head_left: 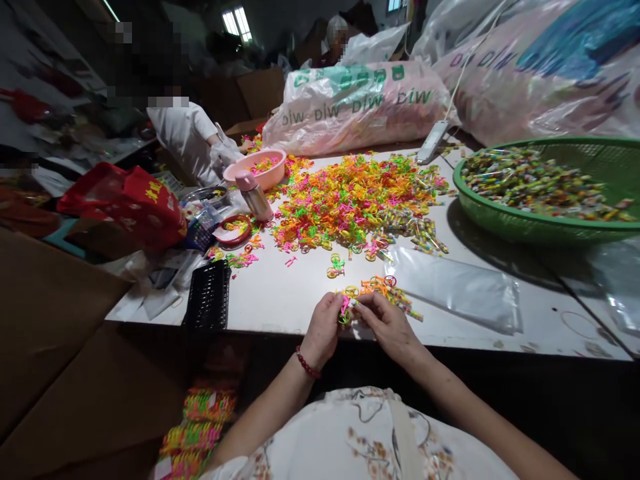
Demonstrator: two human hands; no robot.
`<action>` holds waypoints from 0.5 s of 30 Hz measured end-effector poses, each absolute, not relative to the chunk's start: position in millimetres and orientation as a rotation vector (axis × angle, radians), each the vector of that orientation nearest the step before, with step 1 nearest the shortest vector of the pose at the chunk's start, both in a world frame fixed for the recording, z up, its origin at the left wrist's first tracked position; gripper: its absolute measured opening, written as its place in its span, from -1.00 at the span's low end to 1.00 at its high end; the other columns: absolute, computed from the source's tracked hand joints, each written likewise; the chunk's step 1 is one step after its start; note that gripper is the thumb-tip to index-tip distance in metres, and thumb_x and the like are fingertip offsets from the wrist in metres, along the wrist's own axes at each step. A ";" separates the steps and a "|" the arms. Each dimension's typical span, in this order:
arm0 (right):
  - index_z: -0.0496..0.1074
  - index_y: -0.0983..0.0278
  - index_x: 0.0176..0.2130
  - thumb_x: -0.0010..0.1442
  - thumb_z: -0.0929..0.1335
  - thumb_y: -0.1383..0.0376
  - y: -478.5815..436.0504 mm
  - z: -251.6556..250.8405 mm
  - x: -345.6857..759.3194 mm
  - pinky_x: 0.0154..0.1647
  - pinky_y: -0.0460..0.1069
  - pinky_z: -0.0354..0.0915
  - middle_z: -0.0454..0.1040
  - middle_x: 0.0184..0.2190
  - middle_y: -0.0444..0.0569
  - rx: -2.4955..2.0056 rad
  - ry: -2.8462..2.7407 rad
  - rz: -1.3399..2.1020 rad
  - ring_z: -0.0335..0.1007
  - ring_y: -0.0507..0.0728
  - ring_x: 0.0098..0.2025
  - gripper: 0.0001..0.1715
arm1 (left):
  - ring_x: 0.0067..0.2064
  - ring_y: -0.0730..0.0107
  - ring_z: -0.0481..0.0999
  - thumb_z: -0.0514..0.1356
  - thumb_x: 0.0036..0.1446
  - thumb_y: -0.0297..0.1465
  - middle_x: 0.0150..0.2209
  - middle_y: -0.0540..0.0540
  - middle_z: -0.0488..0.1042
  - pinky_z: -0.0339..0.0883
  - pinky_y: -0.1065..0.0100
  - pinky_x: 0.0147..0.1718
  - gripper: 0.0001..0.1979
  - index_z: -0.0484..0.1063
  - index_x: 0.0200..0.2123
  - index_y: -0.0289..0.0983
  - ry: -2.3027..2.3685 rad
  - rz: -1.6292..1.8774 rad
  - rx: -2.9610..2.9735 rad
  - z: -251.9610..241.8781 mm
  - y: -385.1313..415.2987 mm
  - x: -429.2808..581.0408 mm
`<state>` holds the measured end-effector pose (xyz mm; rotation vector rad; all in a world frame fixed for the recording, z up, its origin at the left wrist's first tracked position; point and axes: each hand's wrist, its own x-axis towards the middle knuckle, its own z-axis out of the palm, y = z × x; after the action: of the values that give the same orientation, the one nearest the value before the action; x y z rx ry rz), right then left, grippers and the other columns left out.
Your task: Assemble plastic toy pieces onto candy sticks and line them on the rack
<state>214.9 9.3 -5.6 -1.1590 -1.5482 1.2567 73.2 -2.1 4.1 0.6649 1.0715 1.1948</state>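
Note:
My left hand point(324, 327) and my right hand point(387, 325) meet at the near edge of a white table point(280, 293), fingers pinched together on small neon plastic toy pieces point(345, 312), pink and green. The left wrist wears a red bead bracelet. A few loose pieces point(380, 287) lie just beyond my fingers. A big heap of orange, yellow, green and pink plastic pieces point(350, 200) covers the middle of the table.
A green basket point(500, 220) of small wrapped items sits at the right, clear plastic bags point(455, 287) before it. A pink bowl point(256, 168), a bottle point(253, 193), a black tray point(209, 295) and a red bag point(130, 200) lie left. Another person in white works at the far left.

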 end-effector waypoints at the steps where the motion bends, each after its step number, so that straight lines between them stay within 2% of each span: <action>1: 0.43 0.23 -0.21 0.26 0.31 0.07 9.0 -7.0 215.0 -0.25 -0.01 0.32 0.51 -0.33 -0.07 -1.150 -1.534 1.266 0.41 0.10 -0.29 -0.71 | -0.54 0.59 0.22 0.26 0.06 -0.06 -0.54 0.11 0.29 0.11 0.48 -0.54 -0.59 0.22 -0.42 -0.27 1.090 1.187 0.697 3.5 -2.5 73.7; 10: 0.44 0.24 -0.25 0.23 0.36 0.06 2.7 -7.4 215.8 -0.29 -0.02 0.32 0.47 -0.38 -0.09 -1.158 -1.513 1.228 0.38 0.08 -0.34 -0.71 | -0.59 0.60 0.15 0.19 0.11 -0.04 -0.56 0.14 0.20 0.06 0.49 -0.61 -0.59 0.16 -0.42 -0.23 1.185 1.127 0.822 3.6 -3.8 72.5; 15: 0.40 0.24 -0.30 0.10 0.41 -0.08 0.5 -4.1 211.9 -0.38 -0.02 0.37 0.49 -0.41 -0.08 -1.119 -1.223 1.511 0.38 0.07 -0.43 -0.56 | -0.56 0.58 0.17 0.17 0.13 -0.03 -0.54 0.12 0.25 0.10 0.49 -0.57 -0.59 0.17 -0.42 -0.24 1.224 1.119 0.885 -2.0 -4.0 73.0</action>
<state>211.9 0.5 -4.1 -1.1187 -1.2232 1.5115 73.0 -4.0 -2.0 0.8851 1.2239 1.1193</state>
